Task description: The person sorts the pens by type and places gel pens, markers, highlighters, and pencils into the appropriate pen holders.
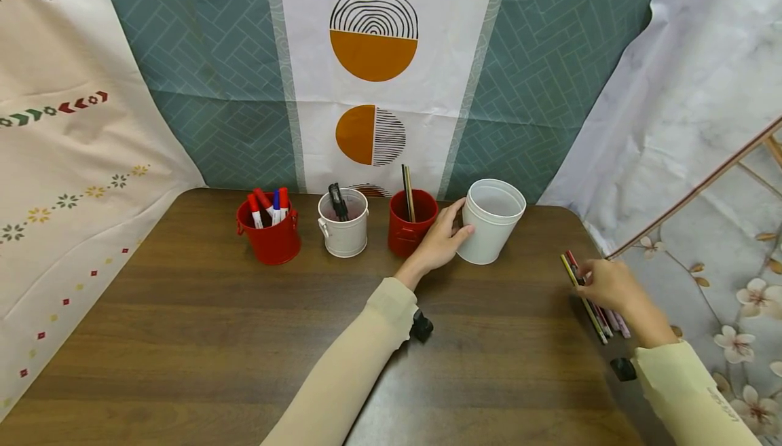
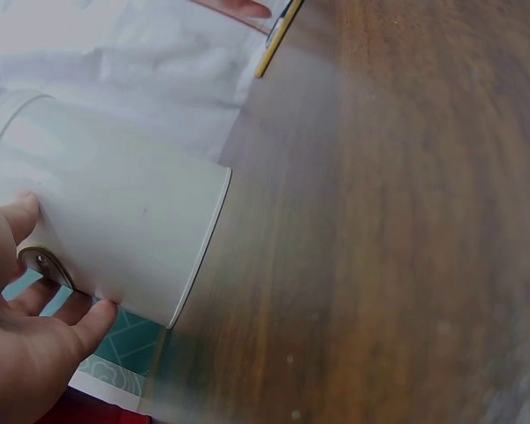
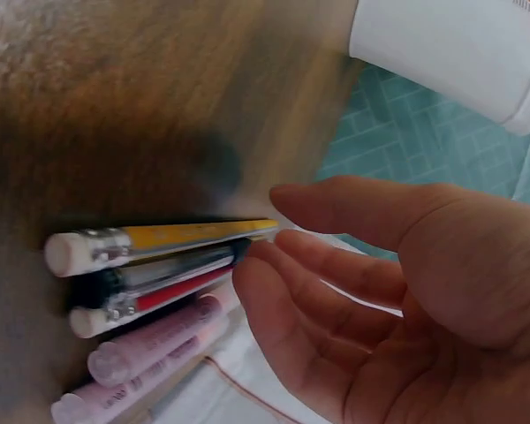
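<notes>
My left hand (image 1: 436, 239) holds the left side of a large white bucket (image 1: 491, 222), thumb on its front wall and fingers toward the side handle. In the left wrist view the bucket (image 2: 124, 194) shows its wall and base rim. My right hand (image 1: 613, 286) is over a row of pencils and pens at the table's right edge. Thumb and fingers stand apart in the right wrist view, around the far ends of a yellow pencil (image 3: 168, 238), a clear pen with black ends (image 3: 159, 274) and a red pencil (image 3: 168, 293). Two pink pens (image 3: 150, 349) lie beside them.
Left of the white bucket stand a red bucket (image 1: 403, 235) with pencils, a small white bucket (image 1: 345, 237) with black pens and a red bucket (image 1: 275, 246) with red- and blue-capped markers. Cloths hang behind the brown table (image 1: 244, 351) and at both sides.
</notes>
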Motion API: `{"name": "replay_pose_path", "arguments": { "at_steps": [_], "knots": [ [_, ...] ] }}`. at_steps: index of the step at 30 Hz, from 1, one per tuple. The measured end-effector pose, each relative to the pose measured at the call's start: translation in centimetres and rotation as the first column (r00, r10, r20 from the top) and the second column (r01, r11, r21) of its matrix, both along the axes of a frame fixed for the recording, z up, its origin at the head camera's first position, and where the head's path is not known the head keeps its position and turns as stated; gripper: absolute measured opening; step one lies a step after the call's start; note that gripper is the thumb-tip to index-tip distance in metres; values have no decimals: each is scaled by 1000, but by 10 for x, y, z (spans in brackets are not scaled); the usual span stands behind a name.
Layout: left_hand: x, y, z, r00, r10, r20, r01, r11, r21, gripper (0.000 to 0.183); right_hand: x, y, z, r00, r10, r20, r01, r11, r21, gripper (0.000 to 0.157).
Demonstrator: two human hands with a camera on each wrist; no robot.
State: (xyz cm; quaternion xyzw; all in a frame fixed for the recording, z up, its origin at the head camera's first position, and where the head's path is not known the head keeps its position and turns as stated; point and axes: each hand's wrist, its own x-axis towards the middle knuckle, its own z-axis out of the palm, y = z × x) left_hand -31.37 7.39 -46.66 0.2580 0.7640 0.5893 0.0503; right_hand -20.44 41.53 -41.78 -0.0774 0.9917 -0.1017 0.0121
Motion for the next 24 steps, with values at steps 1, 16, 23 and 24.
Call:
{"name": "replay_pose_path", "arguments": {
  "at_steps": [1,16,23,24],
  "knots": [
    [0,0,0,1000,0,-2,0,1000,0,71,0,0,-1,1000,-5,11,5,1000,6,26],
    [0,-1,1,1000,5,-11,-5,1000,-1,71,-2,-8,-5,993,-63,97,64,998,-6,33],
    [1,-1,1,1000,-6,-13,6,1000,22,71,-6,-9,-8,994,-41,98,48,996,-71,29],
    [1,-1,1,1000,-8,-15,9,1000,23,71,-7,-9,-7,995,-31,94,41,994,-100,27]
  ]
}}
